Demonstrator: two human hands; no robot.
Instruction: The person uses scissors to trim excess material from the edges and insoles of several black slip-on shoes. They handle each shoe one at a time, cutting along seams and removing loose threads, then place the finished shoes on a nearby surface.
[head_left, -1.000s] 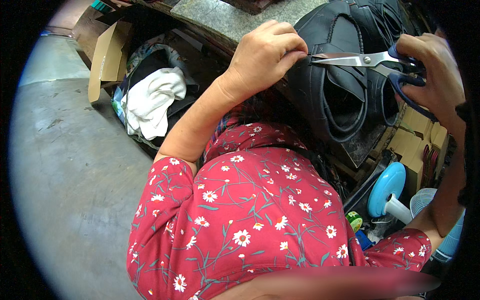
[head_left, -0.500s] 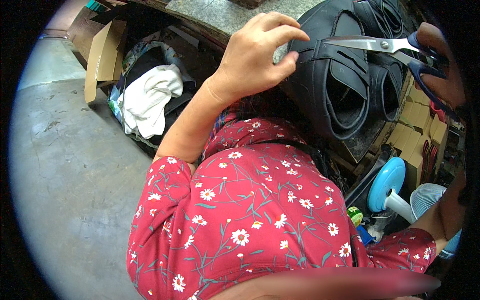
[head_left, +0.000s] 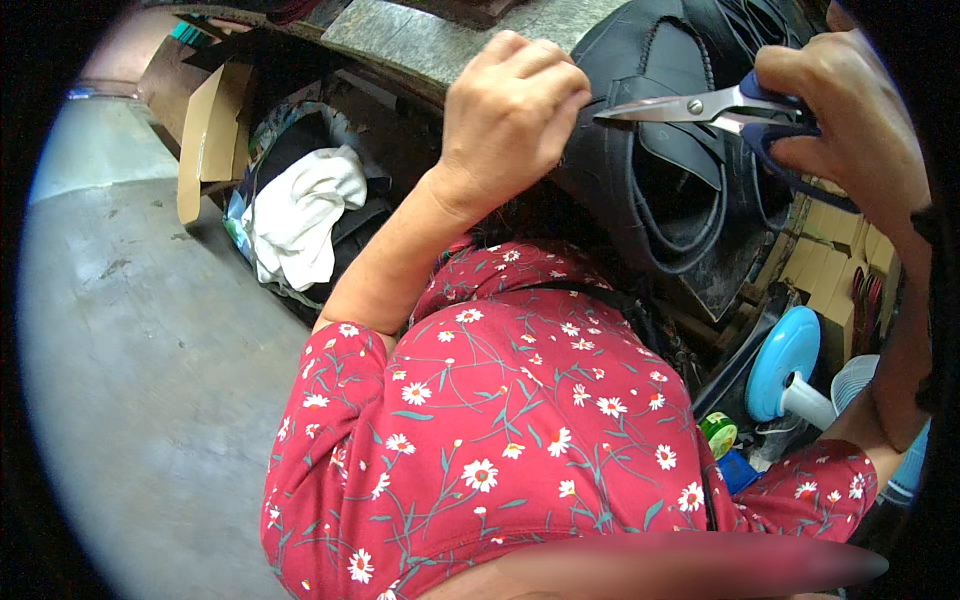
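Closed in a pinch, my left hand [head_left: 515, 110] is beside the black shoe [head_left: 606, 190]. What its fingertips hold, if anything, is hidden from view. My right hand [head_left: 850, 110] grips a pair of scissors [head_left: 698, 107] by the dark blue handles. The steel blades lie nearly together over the shoe, their tips pointing left toward my left fingers. A strap and a stitched seam show on the shoe's upper, and its opening faces me. Another black shoe piece is partly hidden behind it, to the right.
A grey stone slab [head_left: 400, 42] lies at the back. On the left are a tan cardboard box [head_left: 212, 135] and a bag holding white cloth [head_left: 305, 215]. To the right stand a blue disc on a white stem [head_left: 785, 362], a green-yellow roll [head_left: 717, 432] and tan boxes [head_left: 825, 285].
My left fingers have closed from a spread curl into a pinch. The right hand has brought the scissors left, nearer the left hand, and their blades have come closer together.
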